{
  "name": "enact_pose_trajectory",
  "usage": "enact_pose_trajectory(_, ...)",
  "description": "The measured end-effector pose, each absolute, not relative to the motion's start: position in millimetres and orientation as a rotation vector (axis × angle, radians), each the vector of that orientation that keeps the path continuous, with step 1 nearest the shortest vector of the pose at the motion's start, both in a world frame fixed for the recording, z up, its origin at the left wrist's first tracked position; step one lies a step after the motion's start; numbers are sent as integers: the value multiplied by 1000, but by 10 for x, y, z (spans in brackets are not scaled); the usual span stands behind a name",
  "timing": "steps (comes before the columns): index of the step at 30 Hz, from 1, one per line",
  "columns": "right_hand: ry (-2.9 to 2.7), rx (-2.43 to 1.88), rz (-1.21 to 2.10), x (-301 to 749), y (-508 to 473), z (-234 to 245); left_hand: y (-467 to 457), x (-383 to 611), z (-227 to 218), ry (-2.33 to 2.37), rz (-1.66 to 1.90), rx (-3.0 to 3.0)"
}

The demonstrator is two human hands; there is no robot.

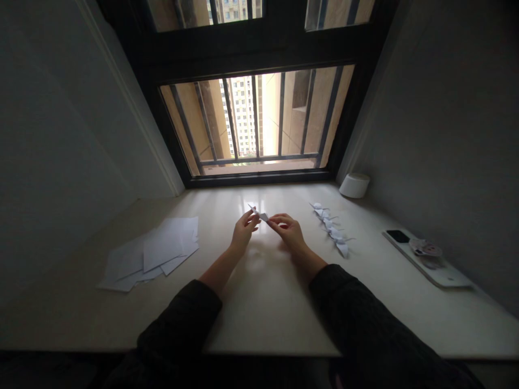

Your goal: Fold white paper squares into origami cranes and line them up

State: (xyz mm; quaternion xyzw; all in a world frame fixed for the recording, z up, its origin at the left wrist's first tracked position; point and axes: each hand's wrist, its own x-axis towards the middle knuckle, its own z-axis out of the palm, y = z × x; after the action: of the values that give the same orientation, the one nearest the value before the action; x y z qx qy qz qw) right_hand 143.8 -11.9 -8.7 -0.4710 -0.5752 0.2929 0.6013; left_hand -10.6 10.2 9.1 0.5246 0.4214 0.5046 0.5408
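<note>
Above the middle of the pale sill, both my hands hold a small white paper crane between them. My left hand pinches its left side, where a thin point sticks up past the fingers. Thumb and fingers of my right hand close on its right side. Fingertips cover part of the folds. To the right of my right hand, several finished-looking white paper cranes stand in a slanting row. A loose stack of white paper sheets lies left of my left hand.
A phone with a round grip on its back lies at the right by the wall. In the back right corner sits a white rounded object. The barred window closes off the back of the sill.
</note>
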Motion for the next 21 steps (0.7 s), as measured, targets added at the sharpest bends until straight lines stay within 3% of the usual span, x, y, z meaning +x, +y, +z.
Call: enact_pose_trajectory(21,-1272,-1023,1028,1432,-105,-95,152,-231,161,823,1094,1353)
